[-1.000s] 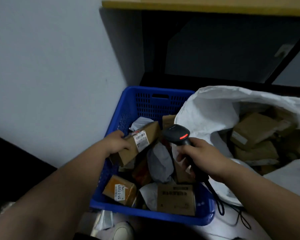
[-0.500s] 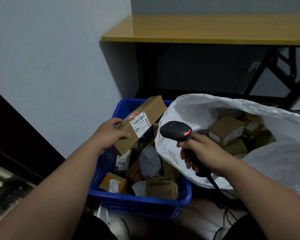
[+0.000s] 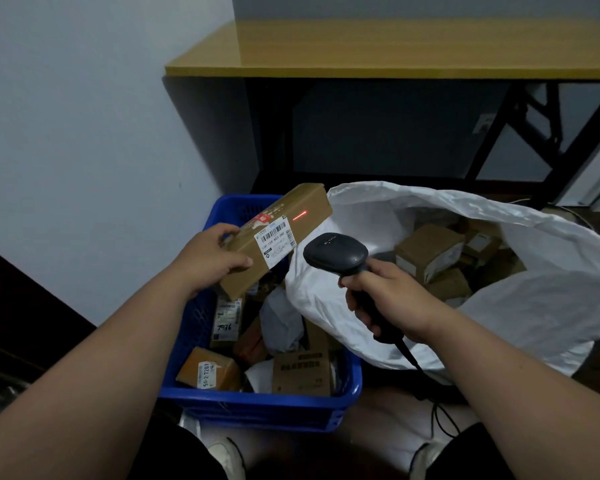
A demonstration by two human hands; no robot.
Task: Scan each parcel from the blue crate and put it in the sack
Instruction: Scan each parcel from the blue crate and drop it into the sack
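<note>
Left hand (image 3: pixel 208 258): grips the near end of the cardboard parcel (image 3: pixel 278 237), thumb on top, fingers curled beneath; the parcel is held tilted above the far-left part of the blue crate (image 3: pixel 257 407).
Right hand (image 3: pixel 388 299): fingers wrapped round the handle of the black scanner (image 3: pixel 336 252); its head points at the parcel.
Change: the parcel, low among the crate's contents a second ago, is now raised clear of them, label (image 3: pixel 276 240) facing up, and a red scan line (image 3: pixel 299 215) has appeared on it.
Beam position: the line lies on bare cardboard just beyond the label's far-right corner, not across the barcode.
Meaning for task: scanning is under way but probably not yet registered; a small re-aim of scanner or parcel seems required.
Sack (image 3: pixel 499 306): white, mouth open, touching the crate's right rim, already holding several boxes.
Crate contents: several parcels remain, so the task is far from finished.
Cable (image 3: pixel 426 375): trails from the scanner handle toward the floor.
</note>
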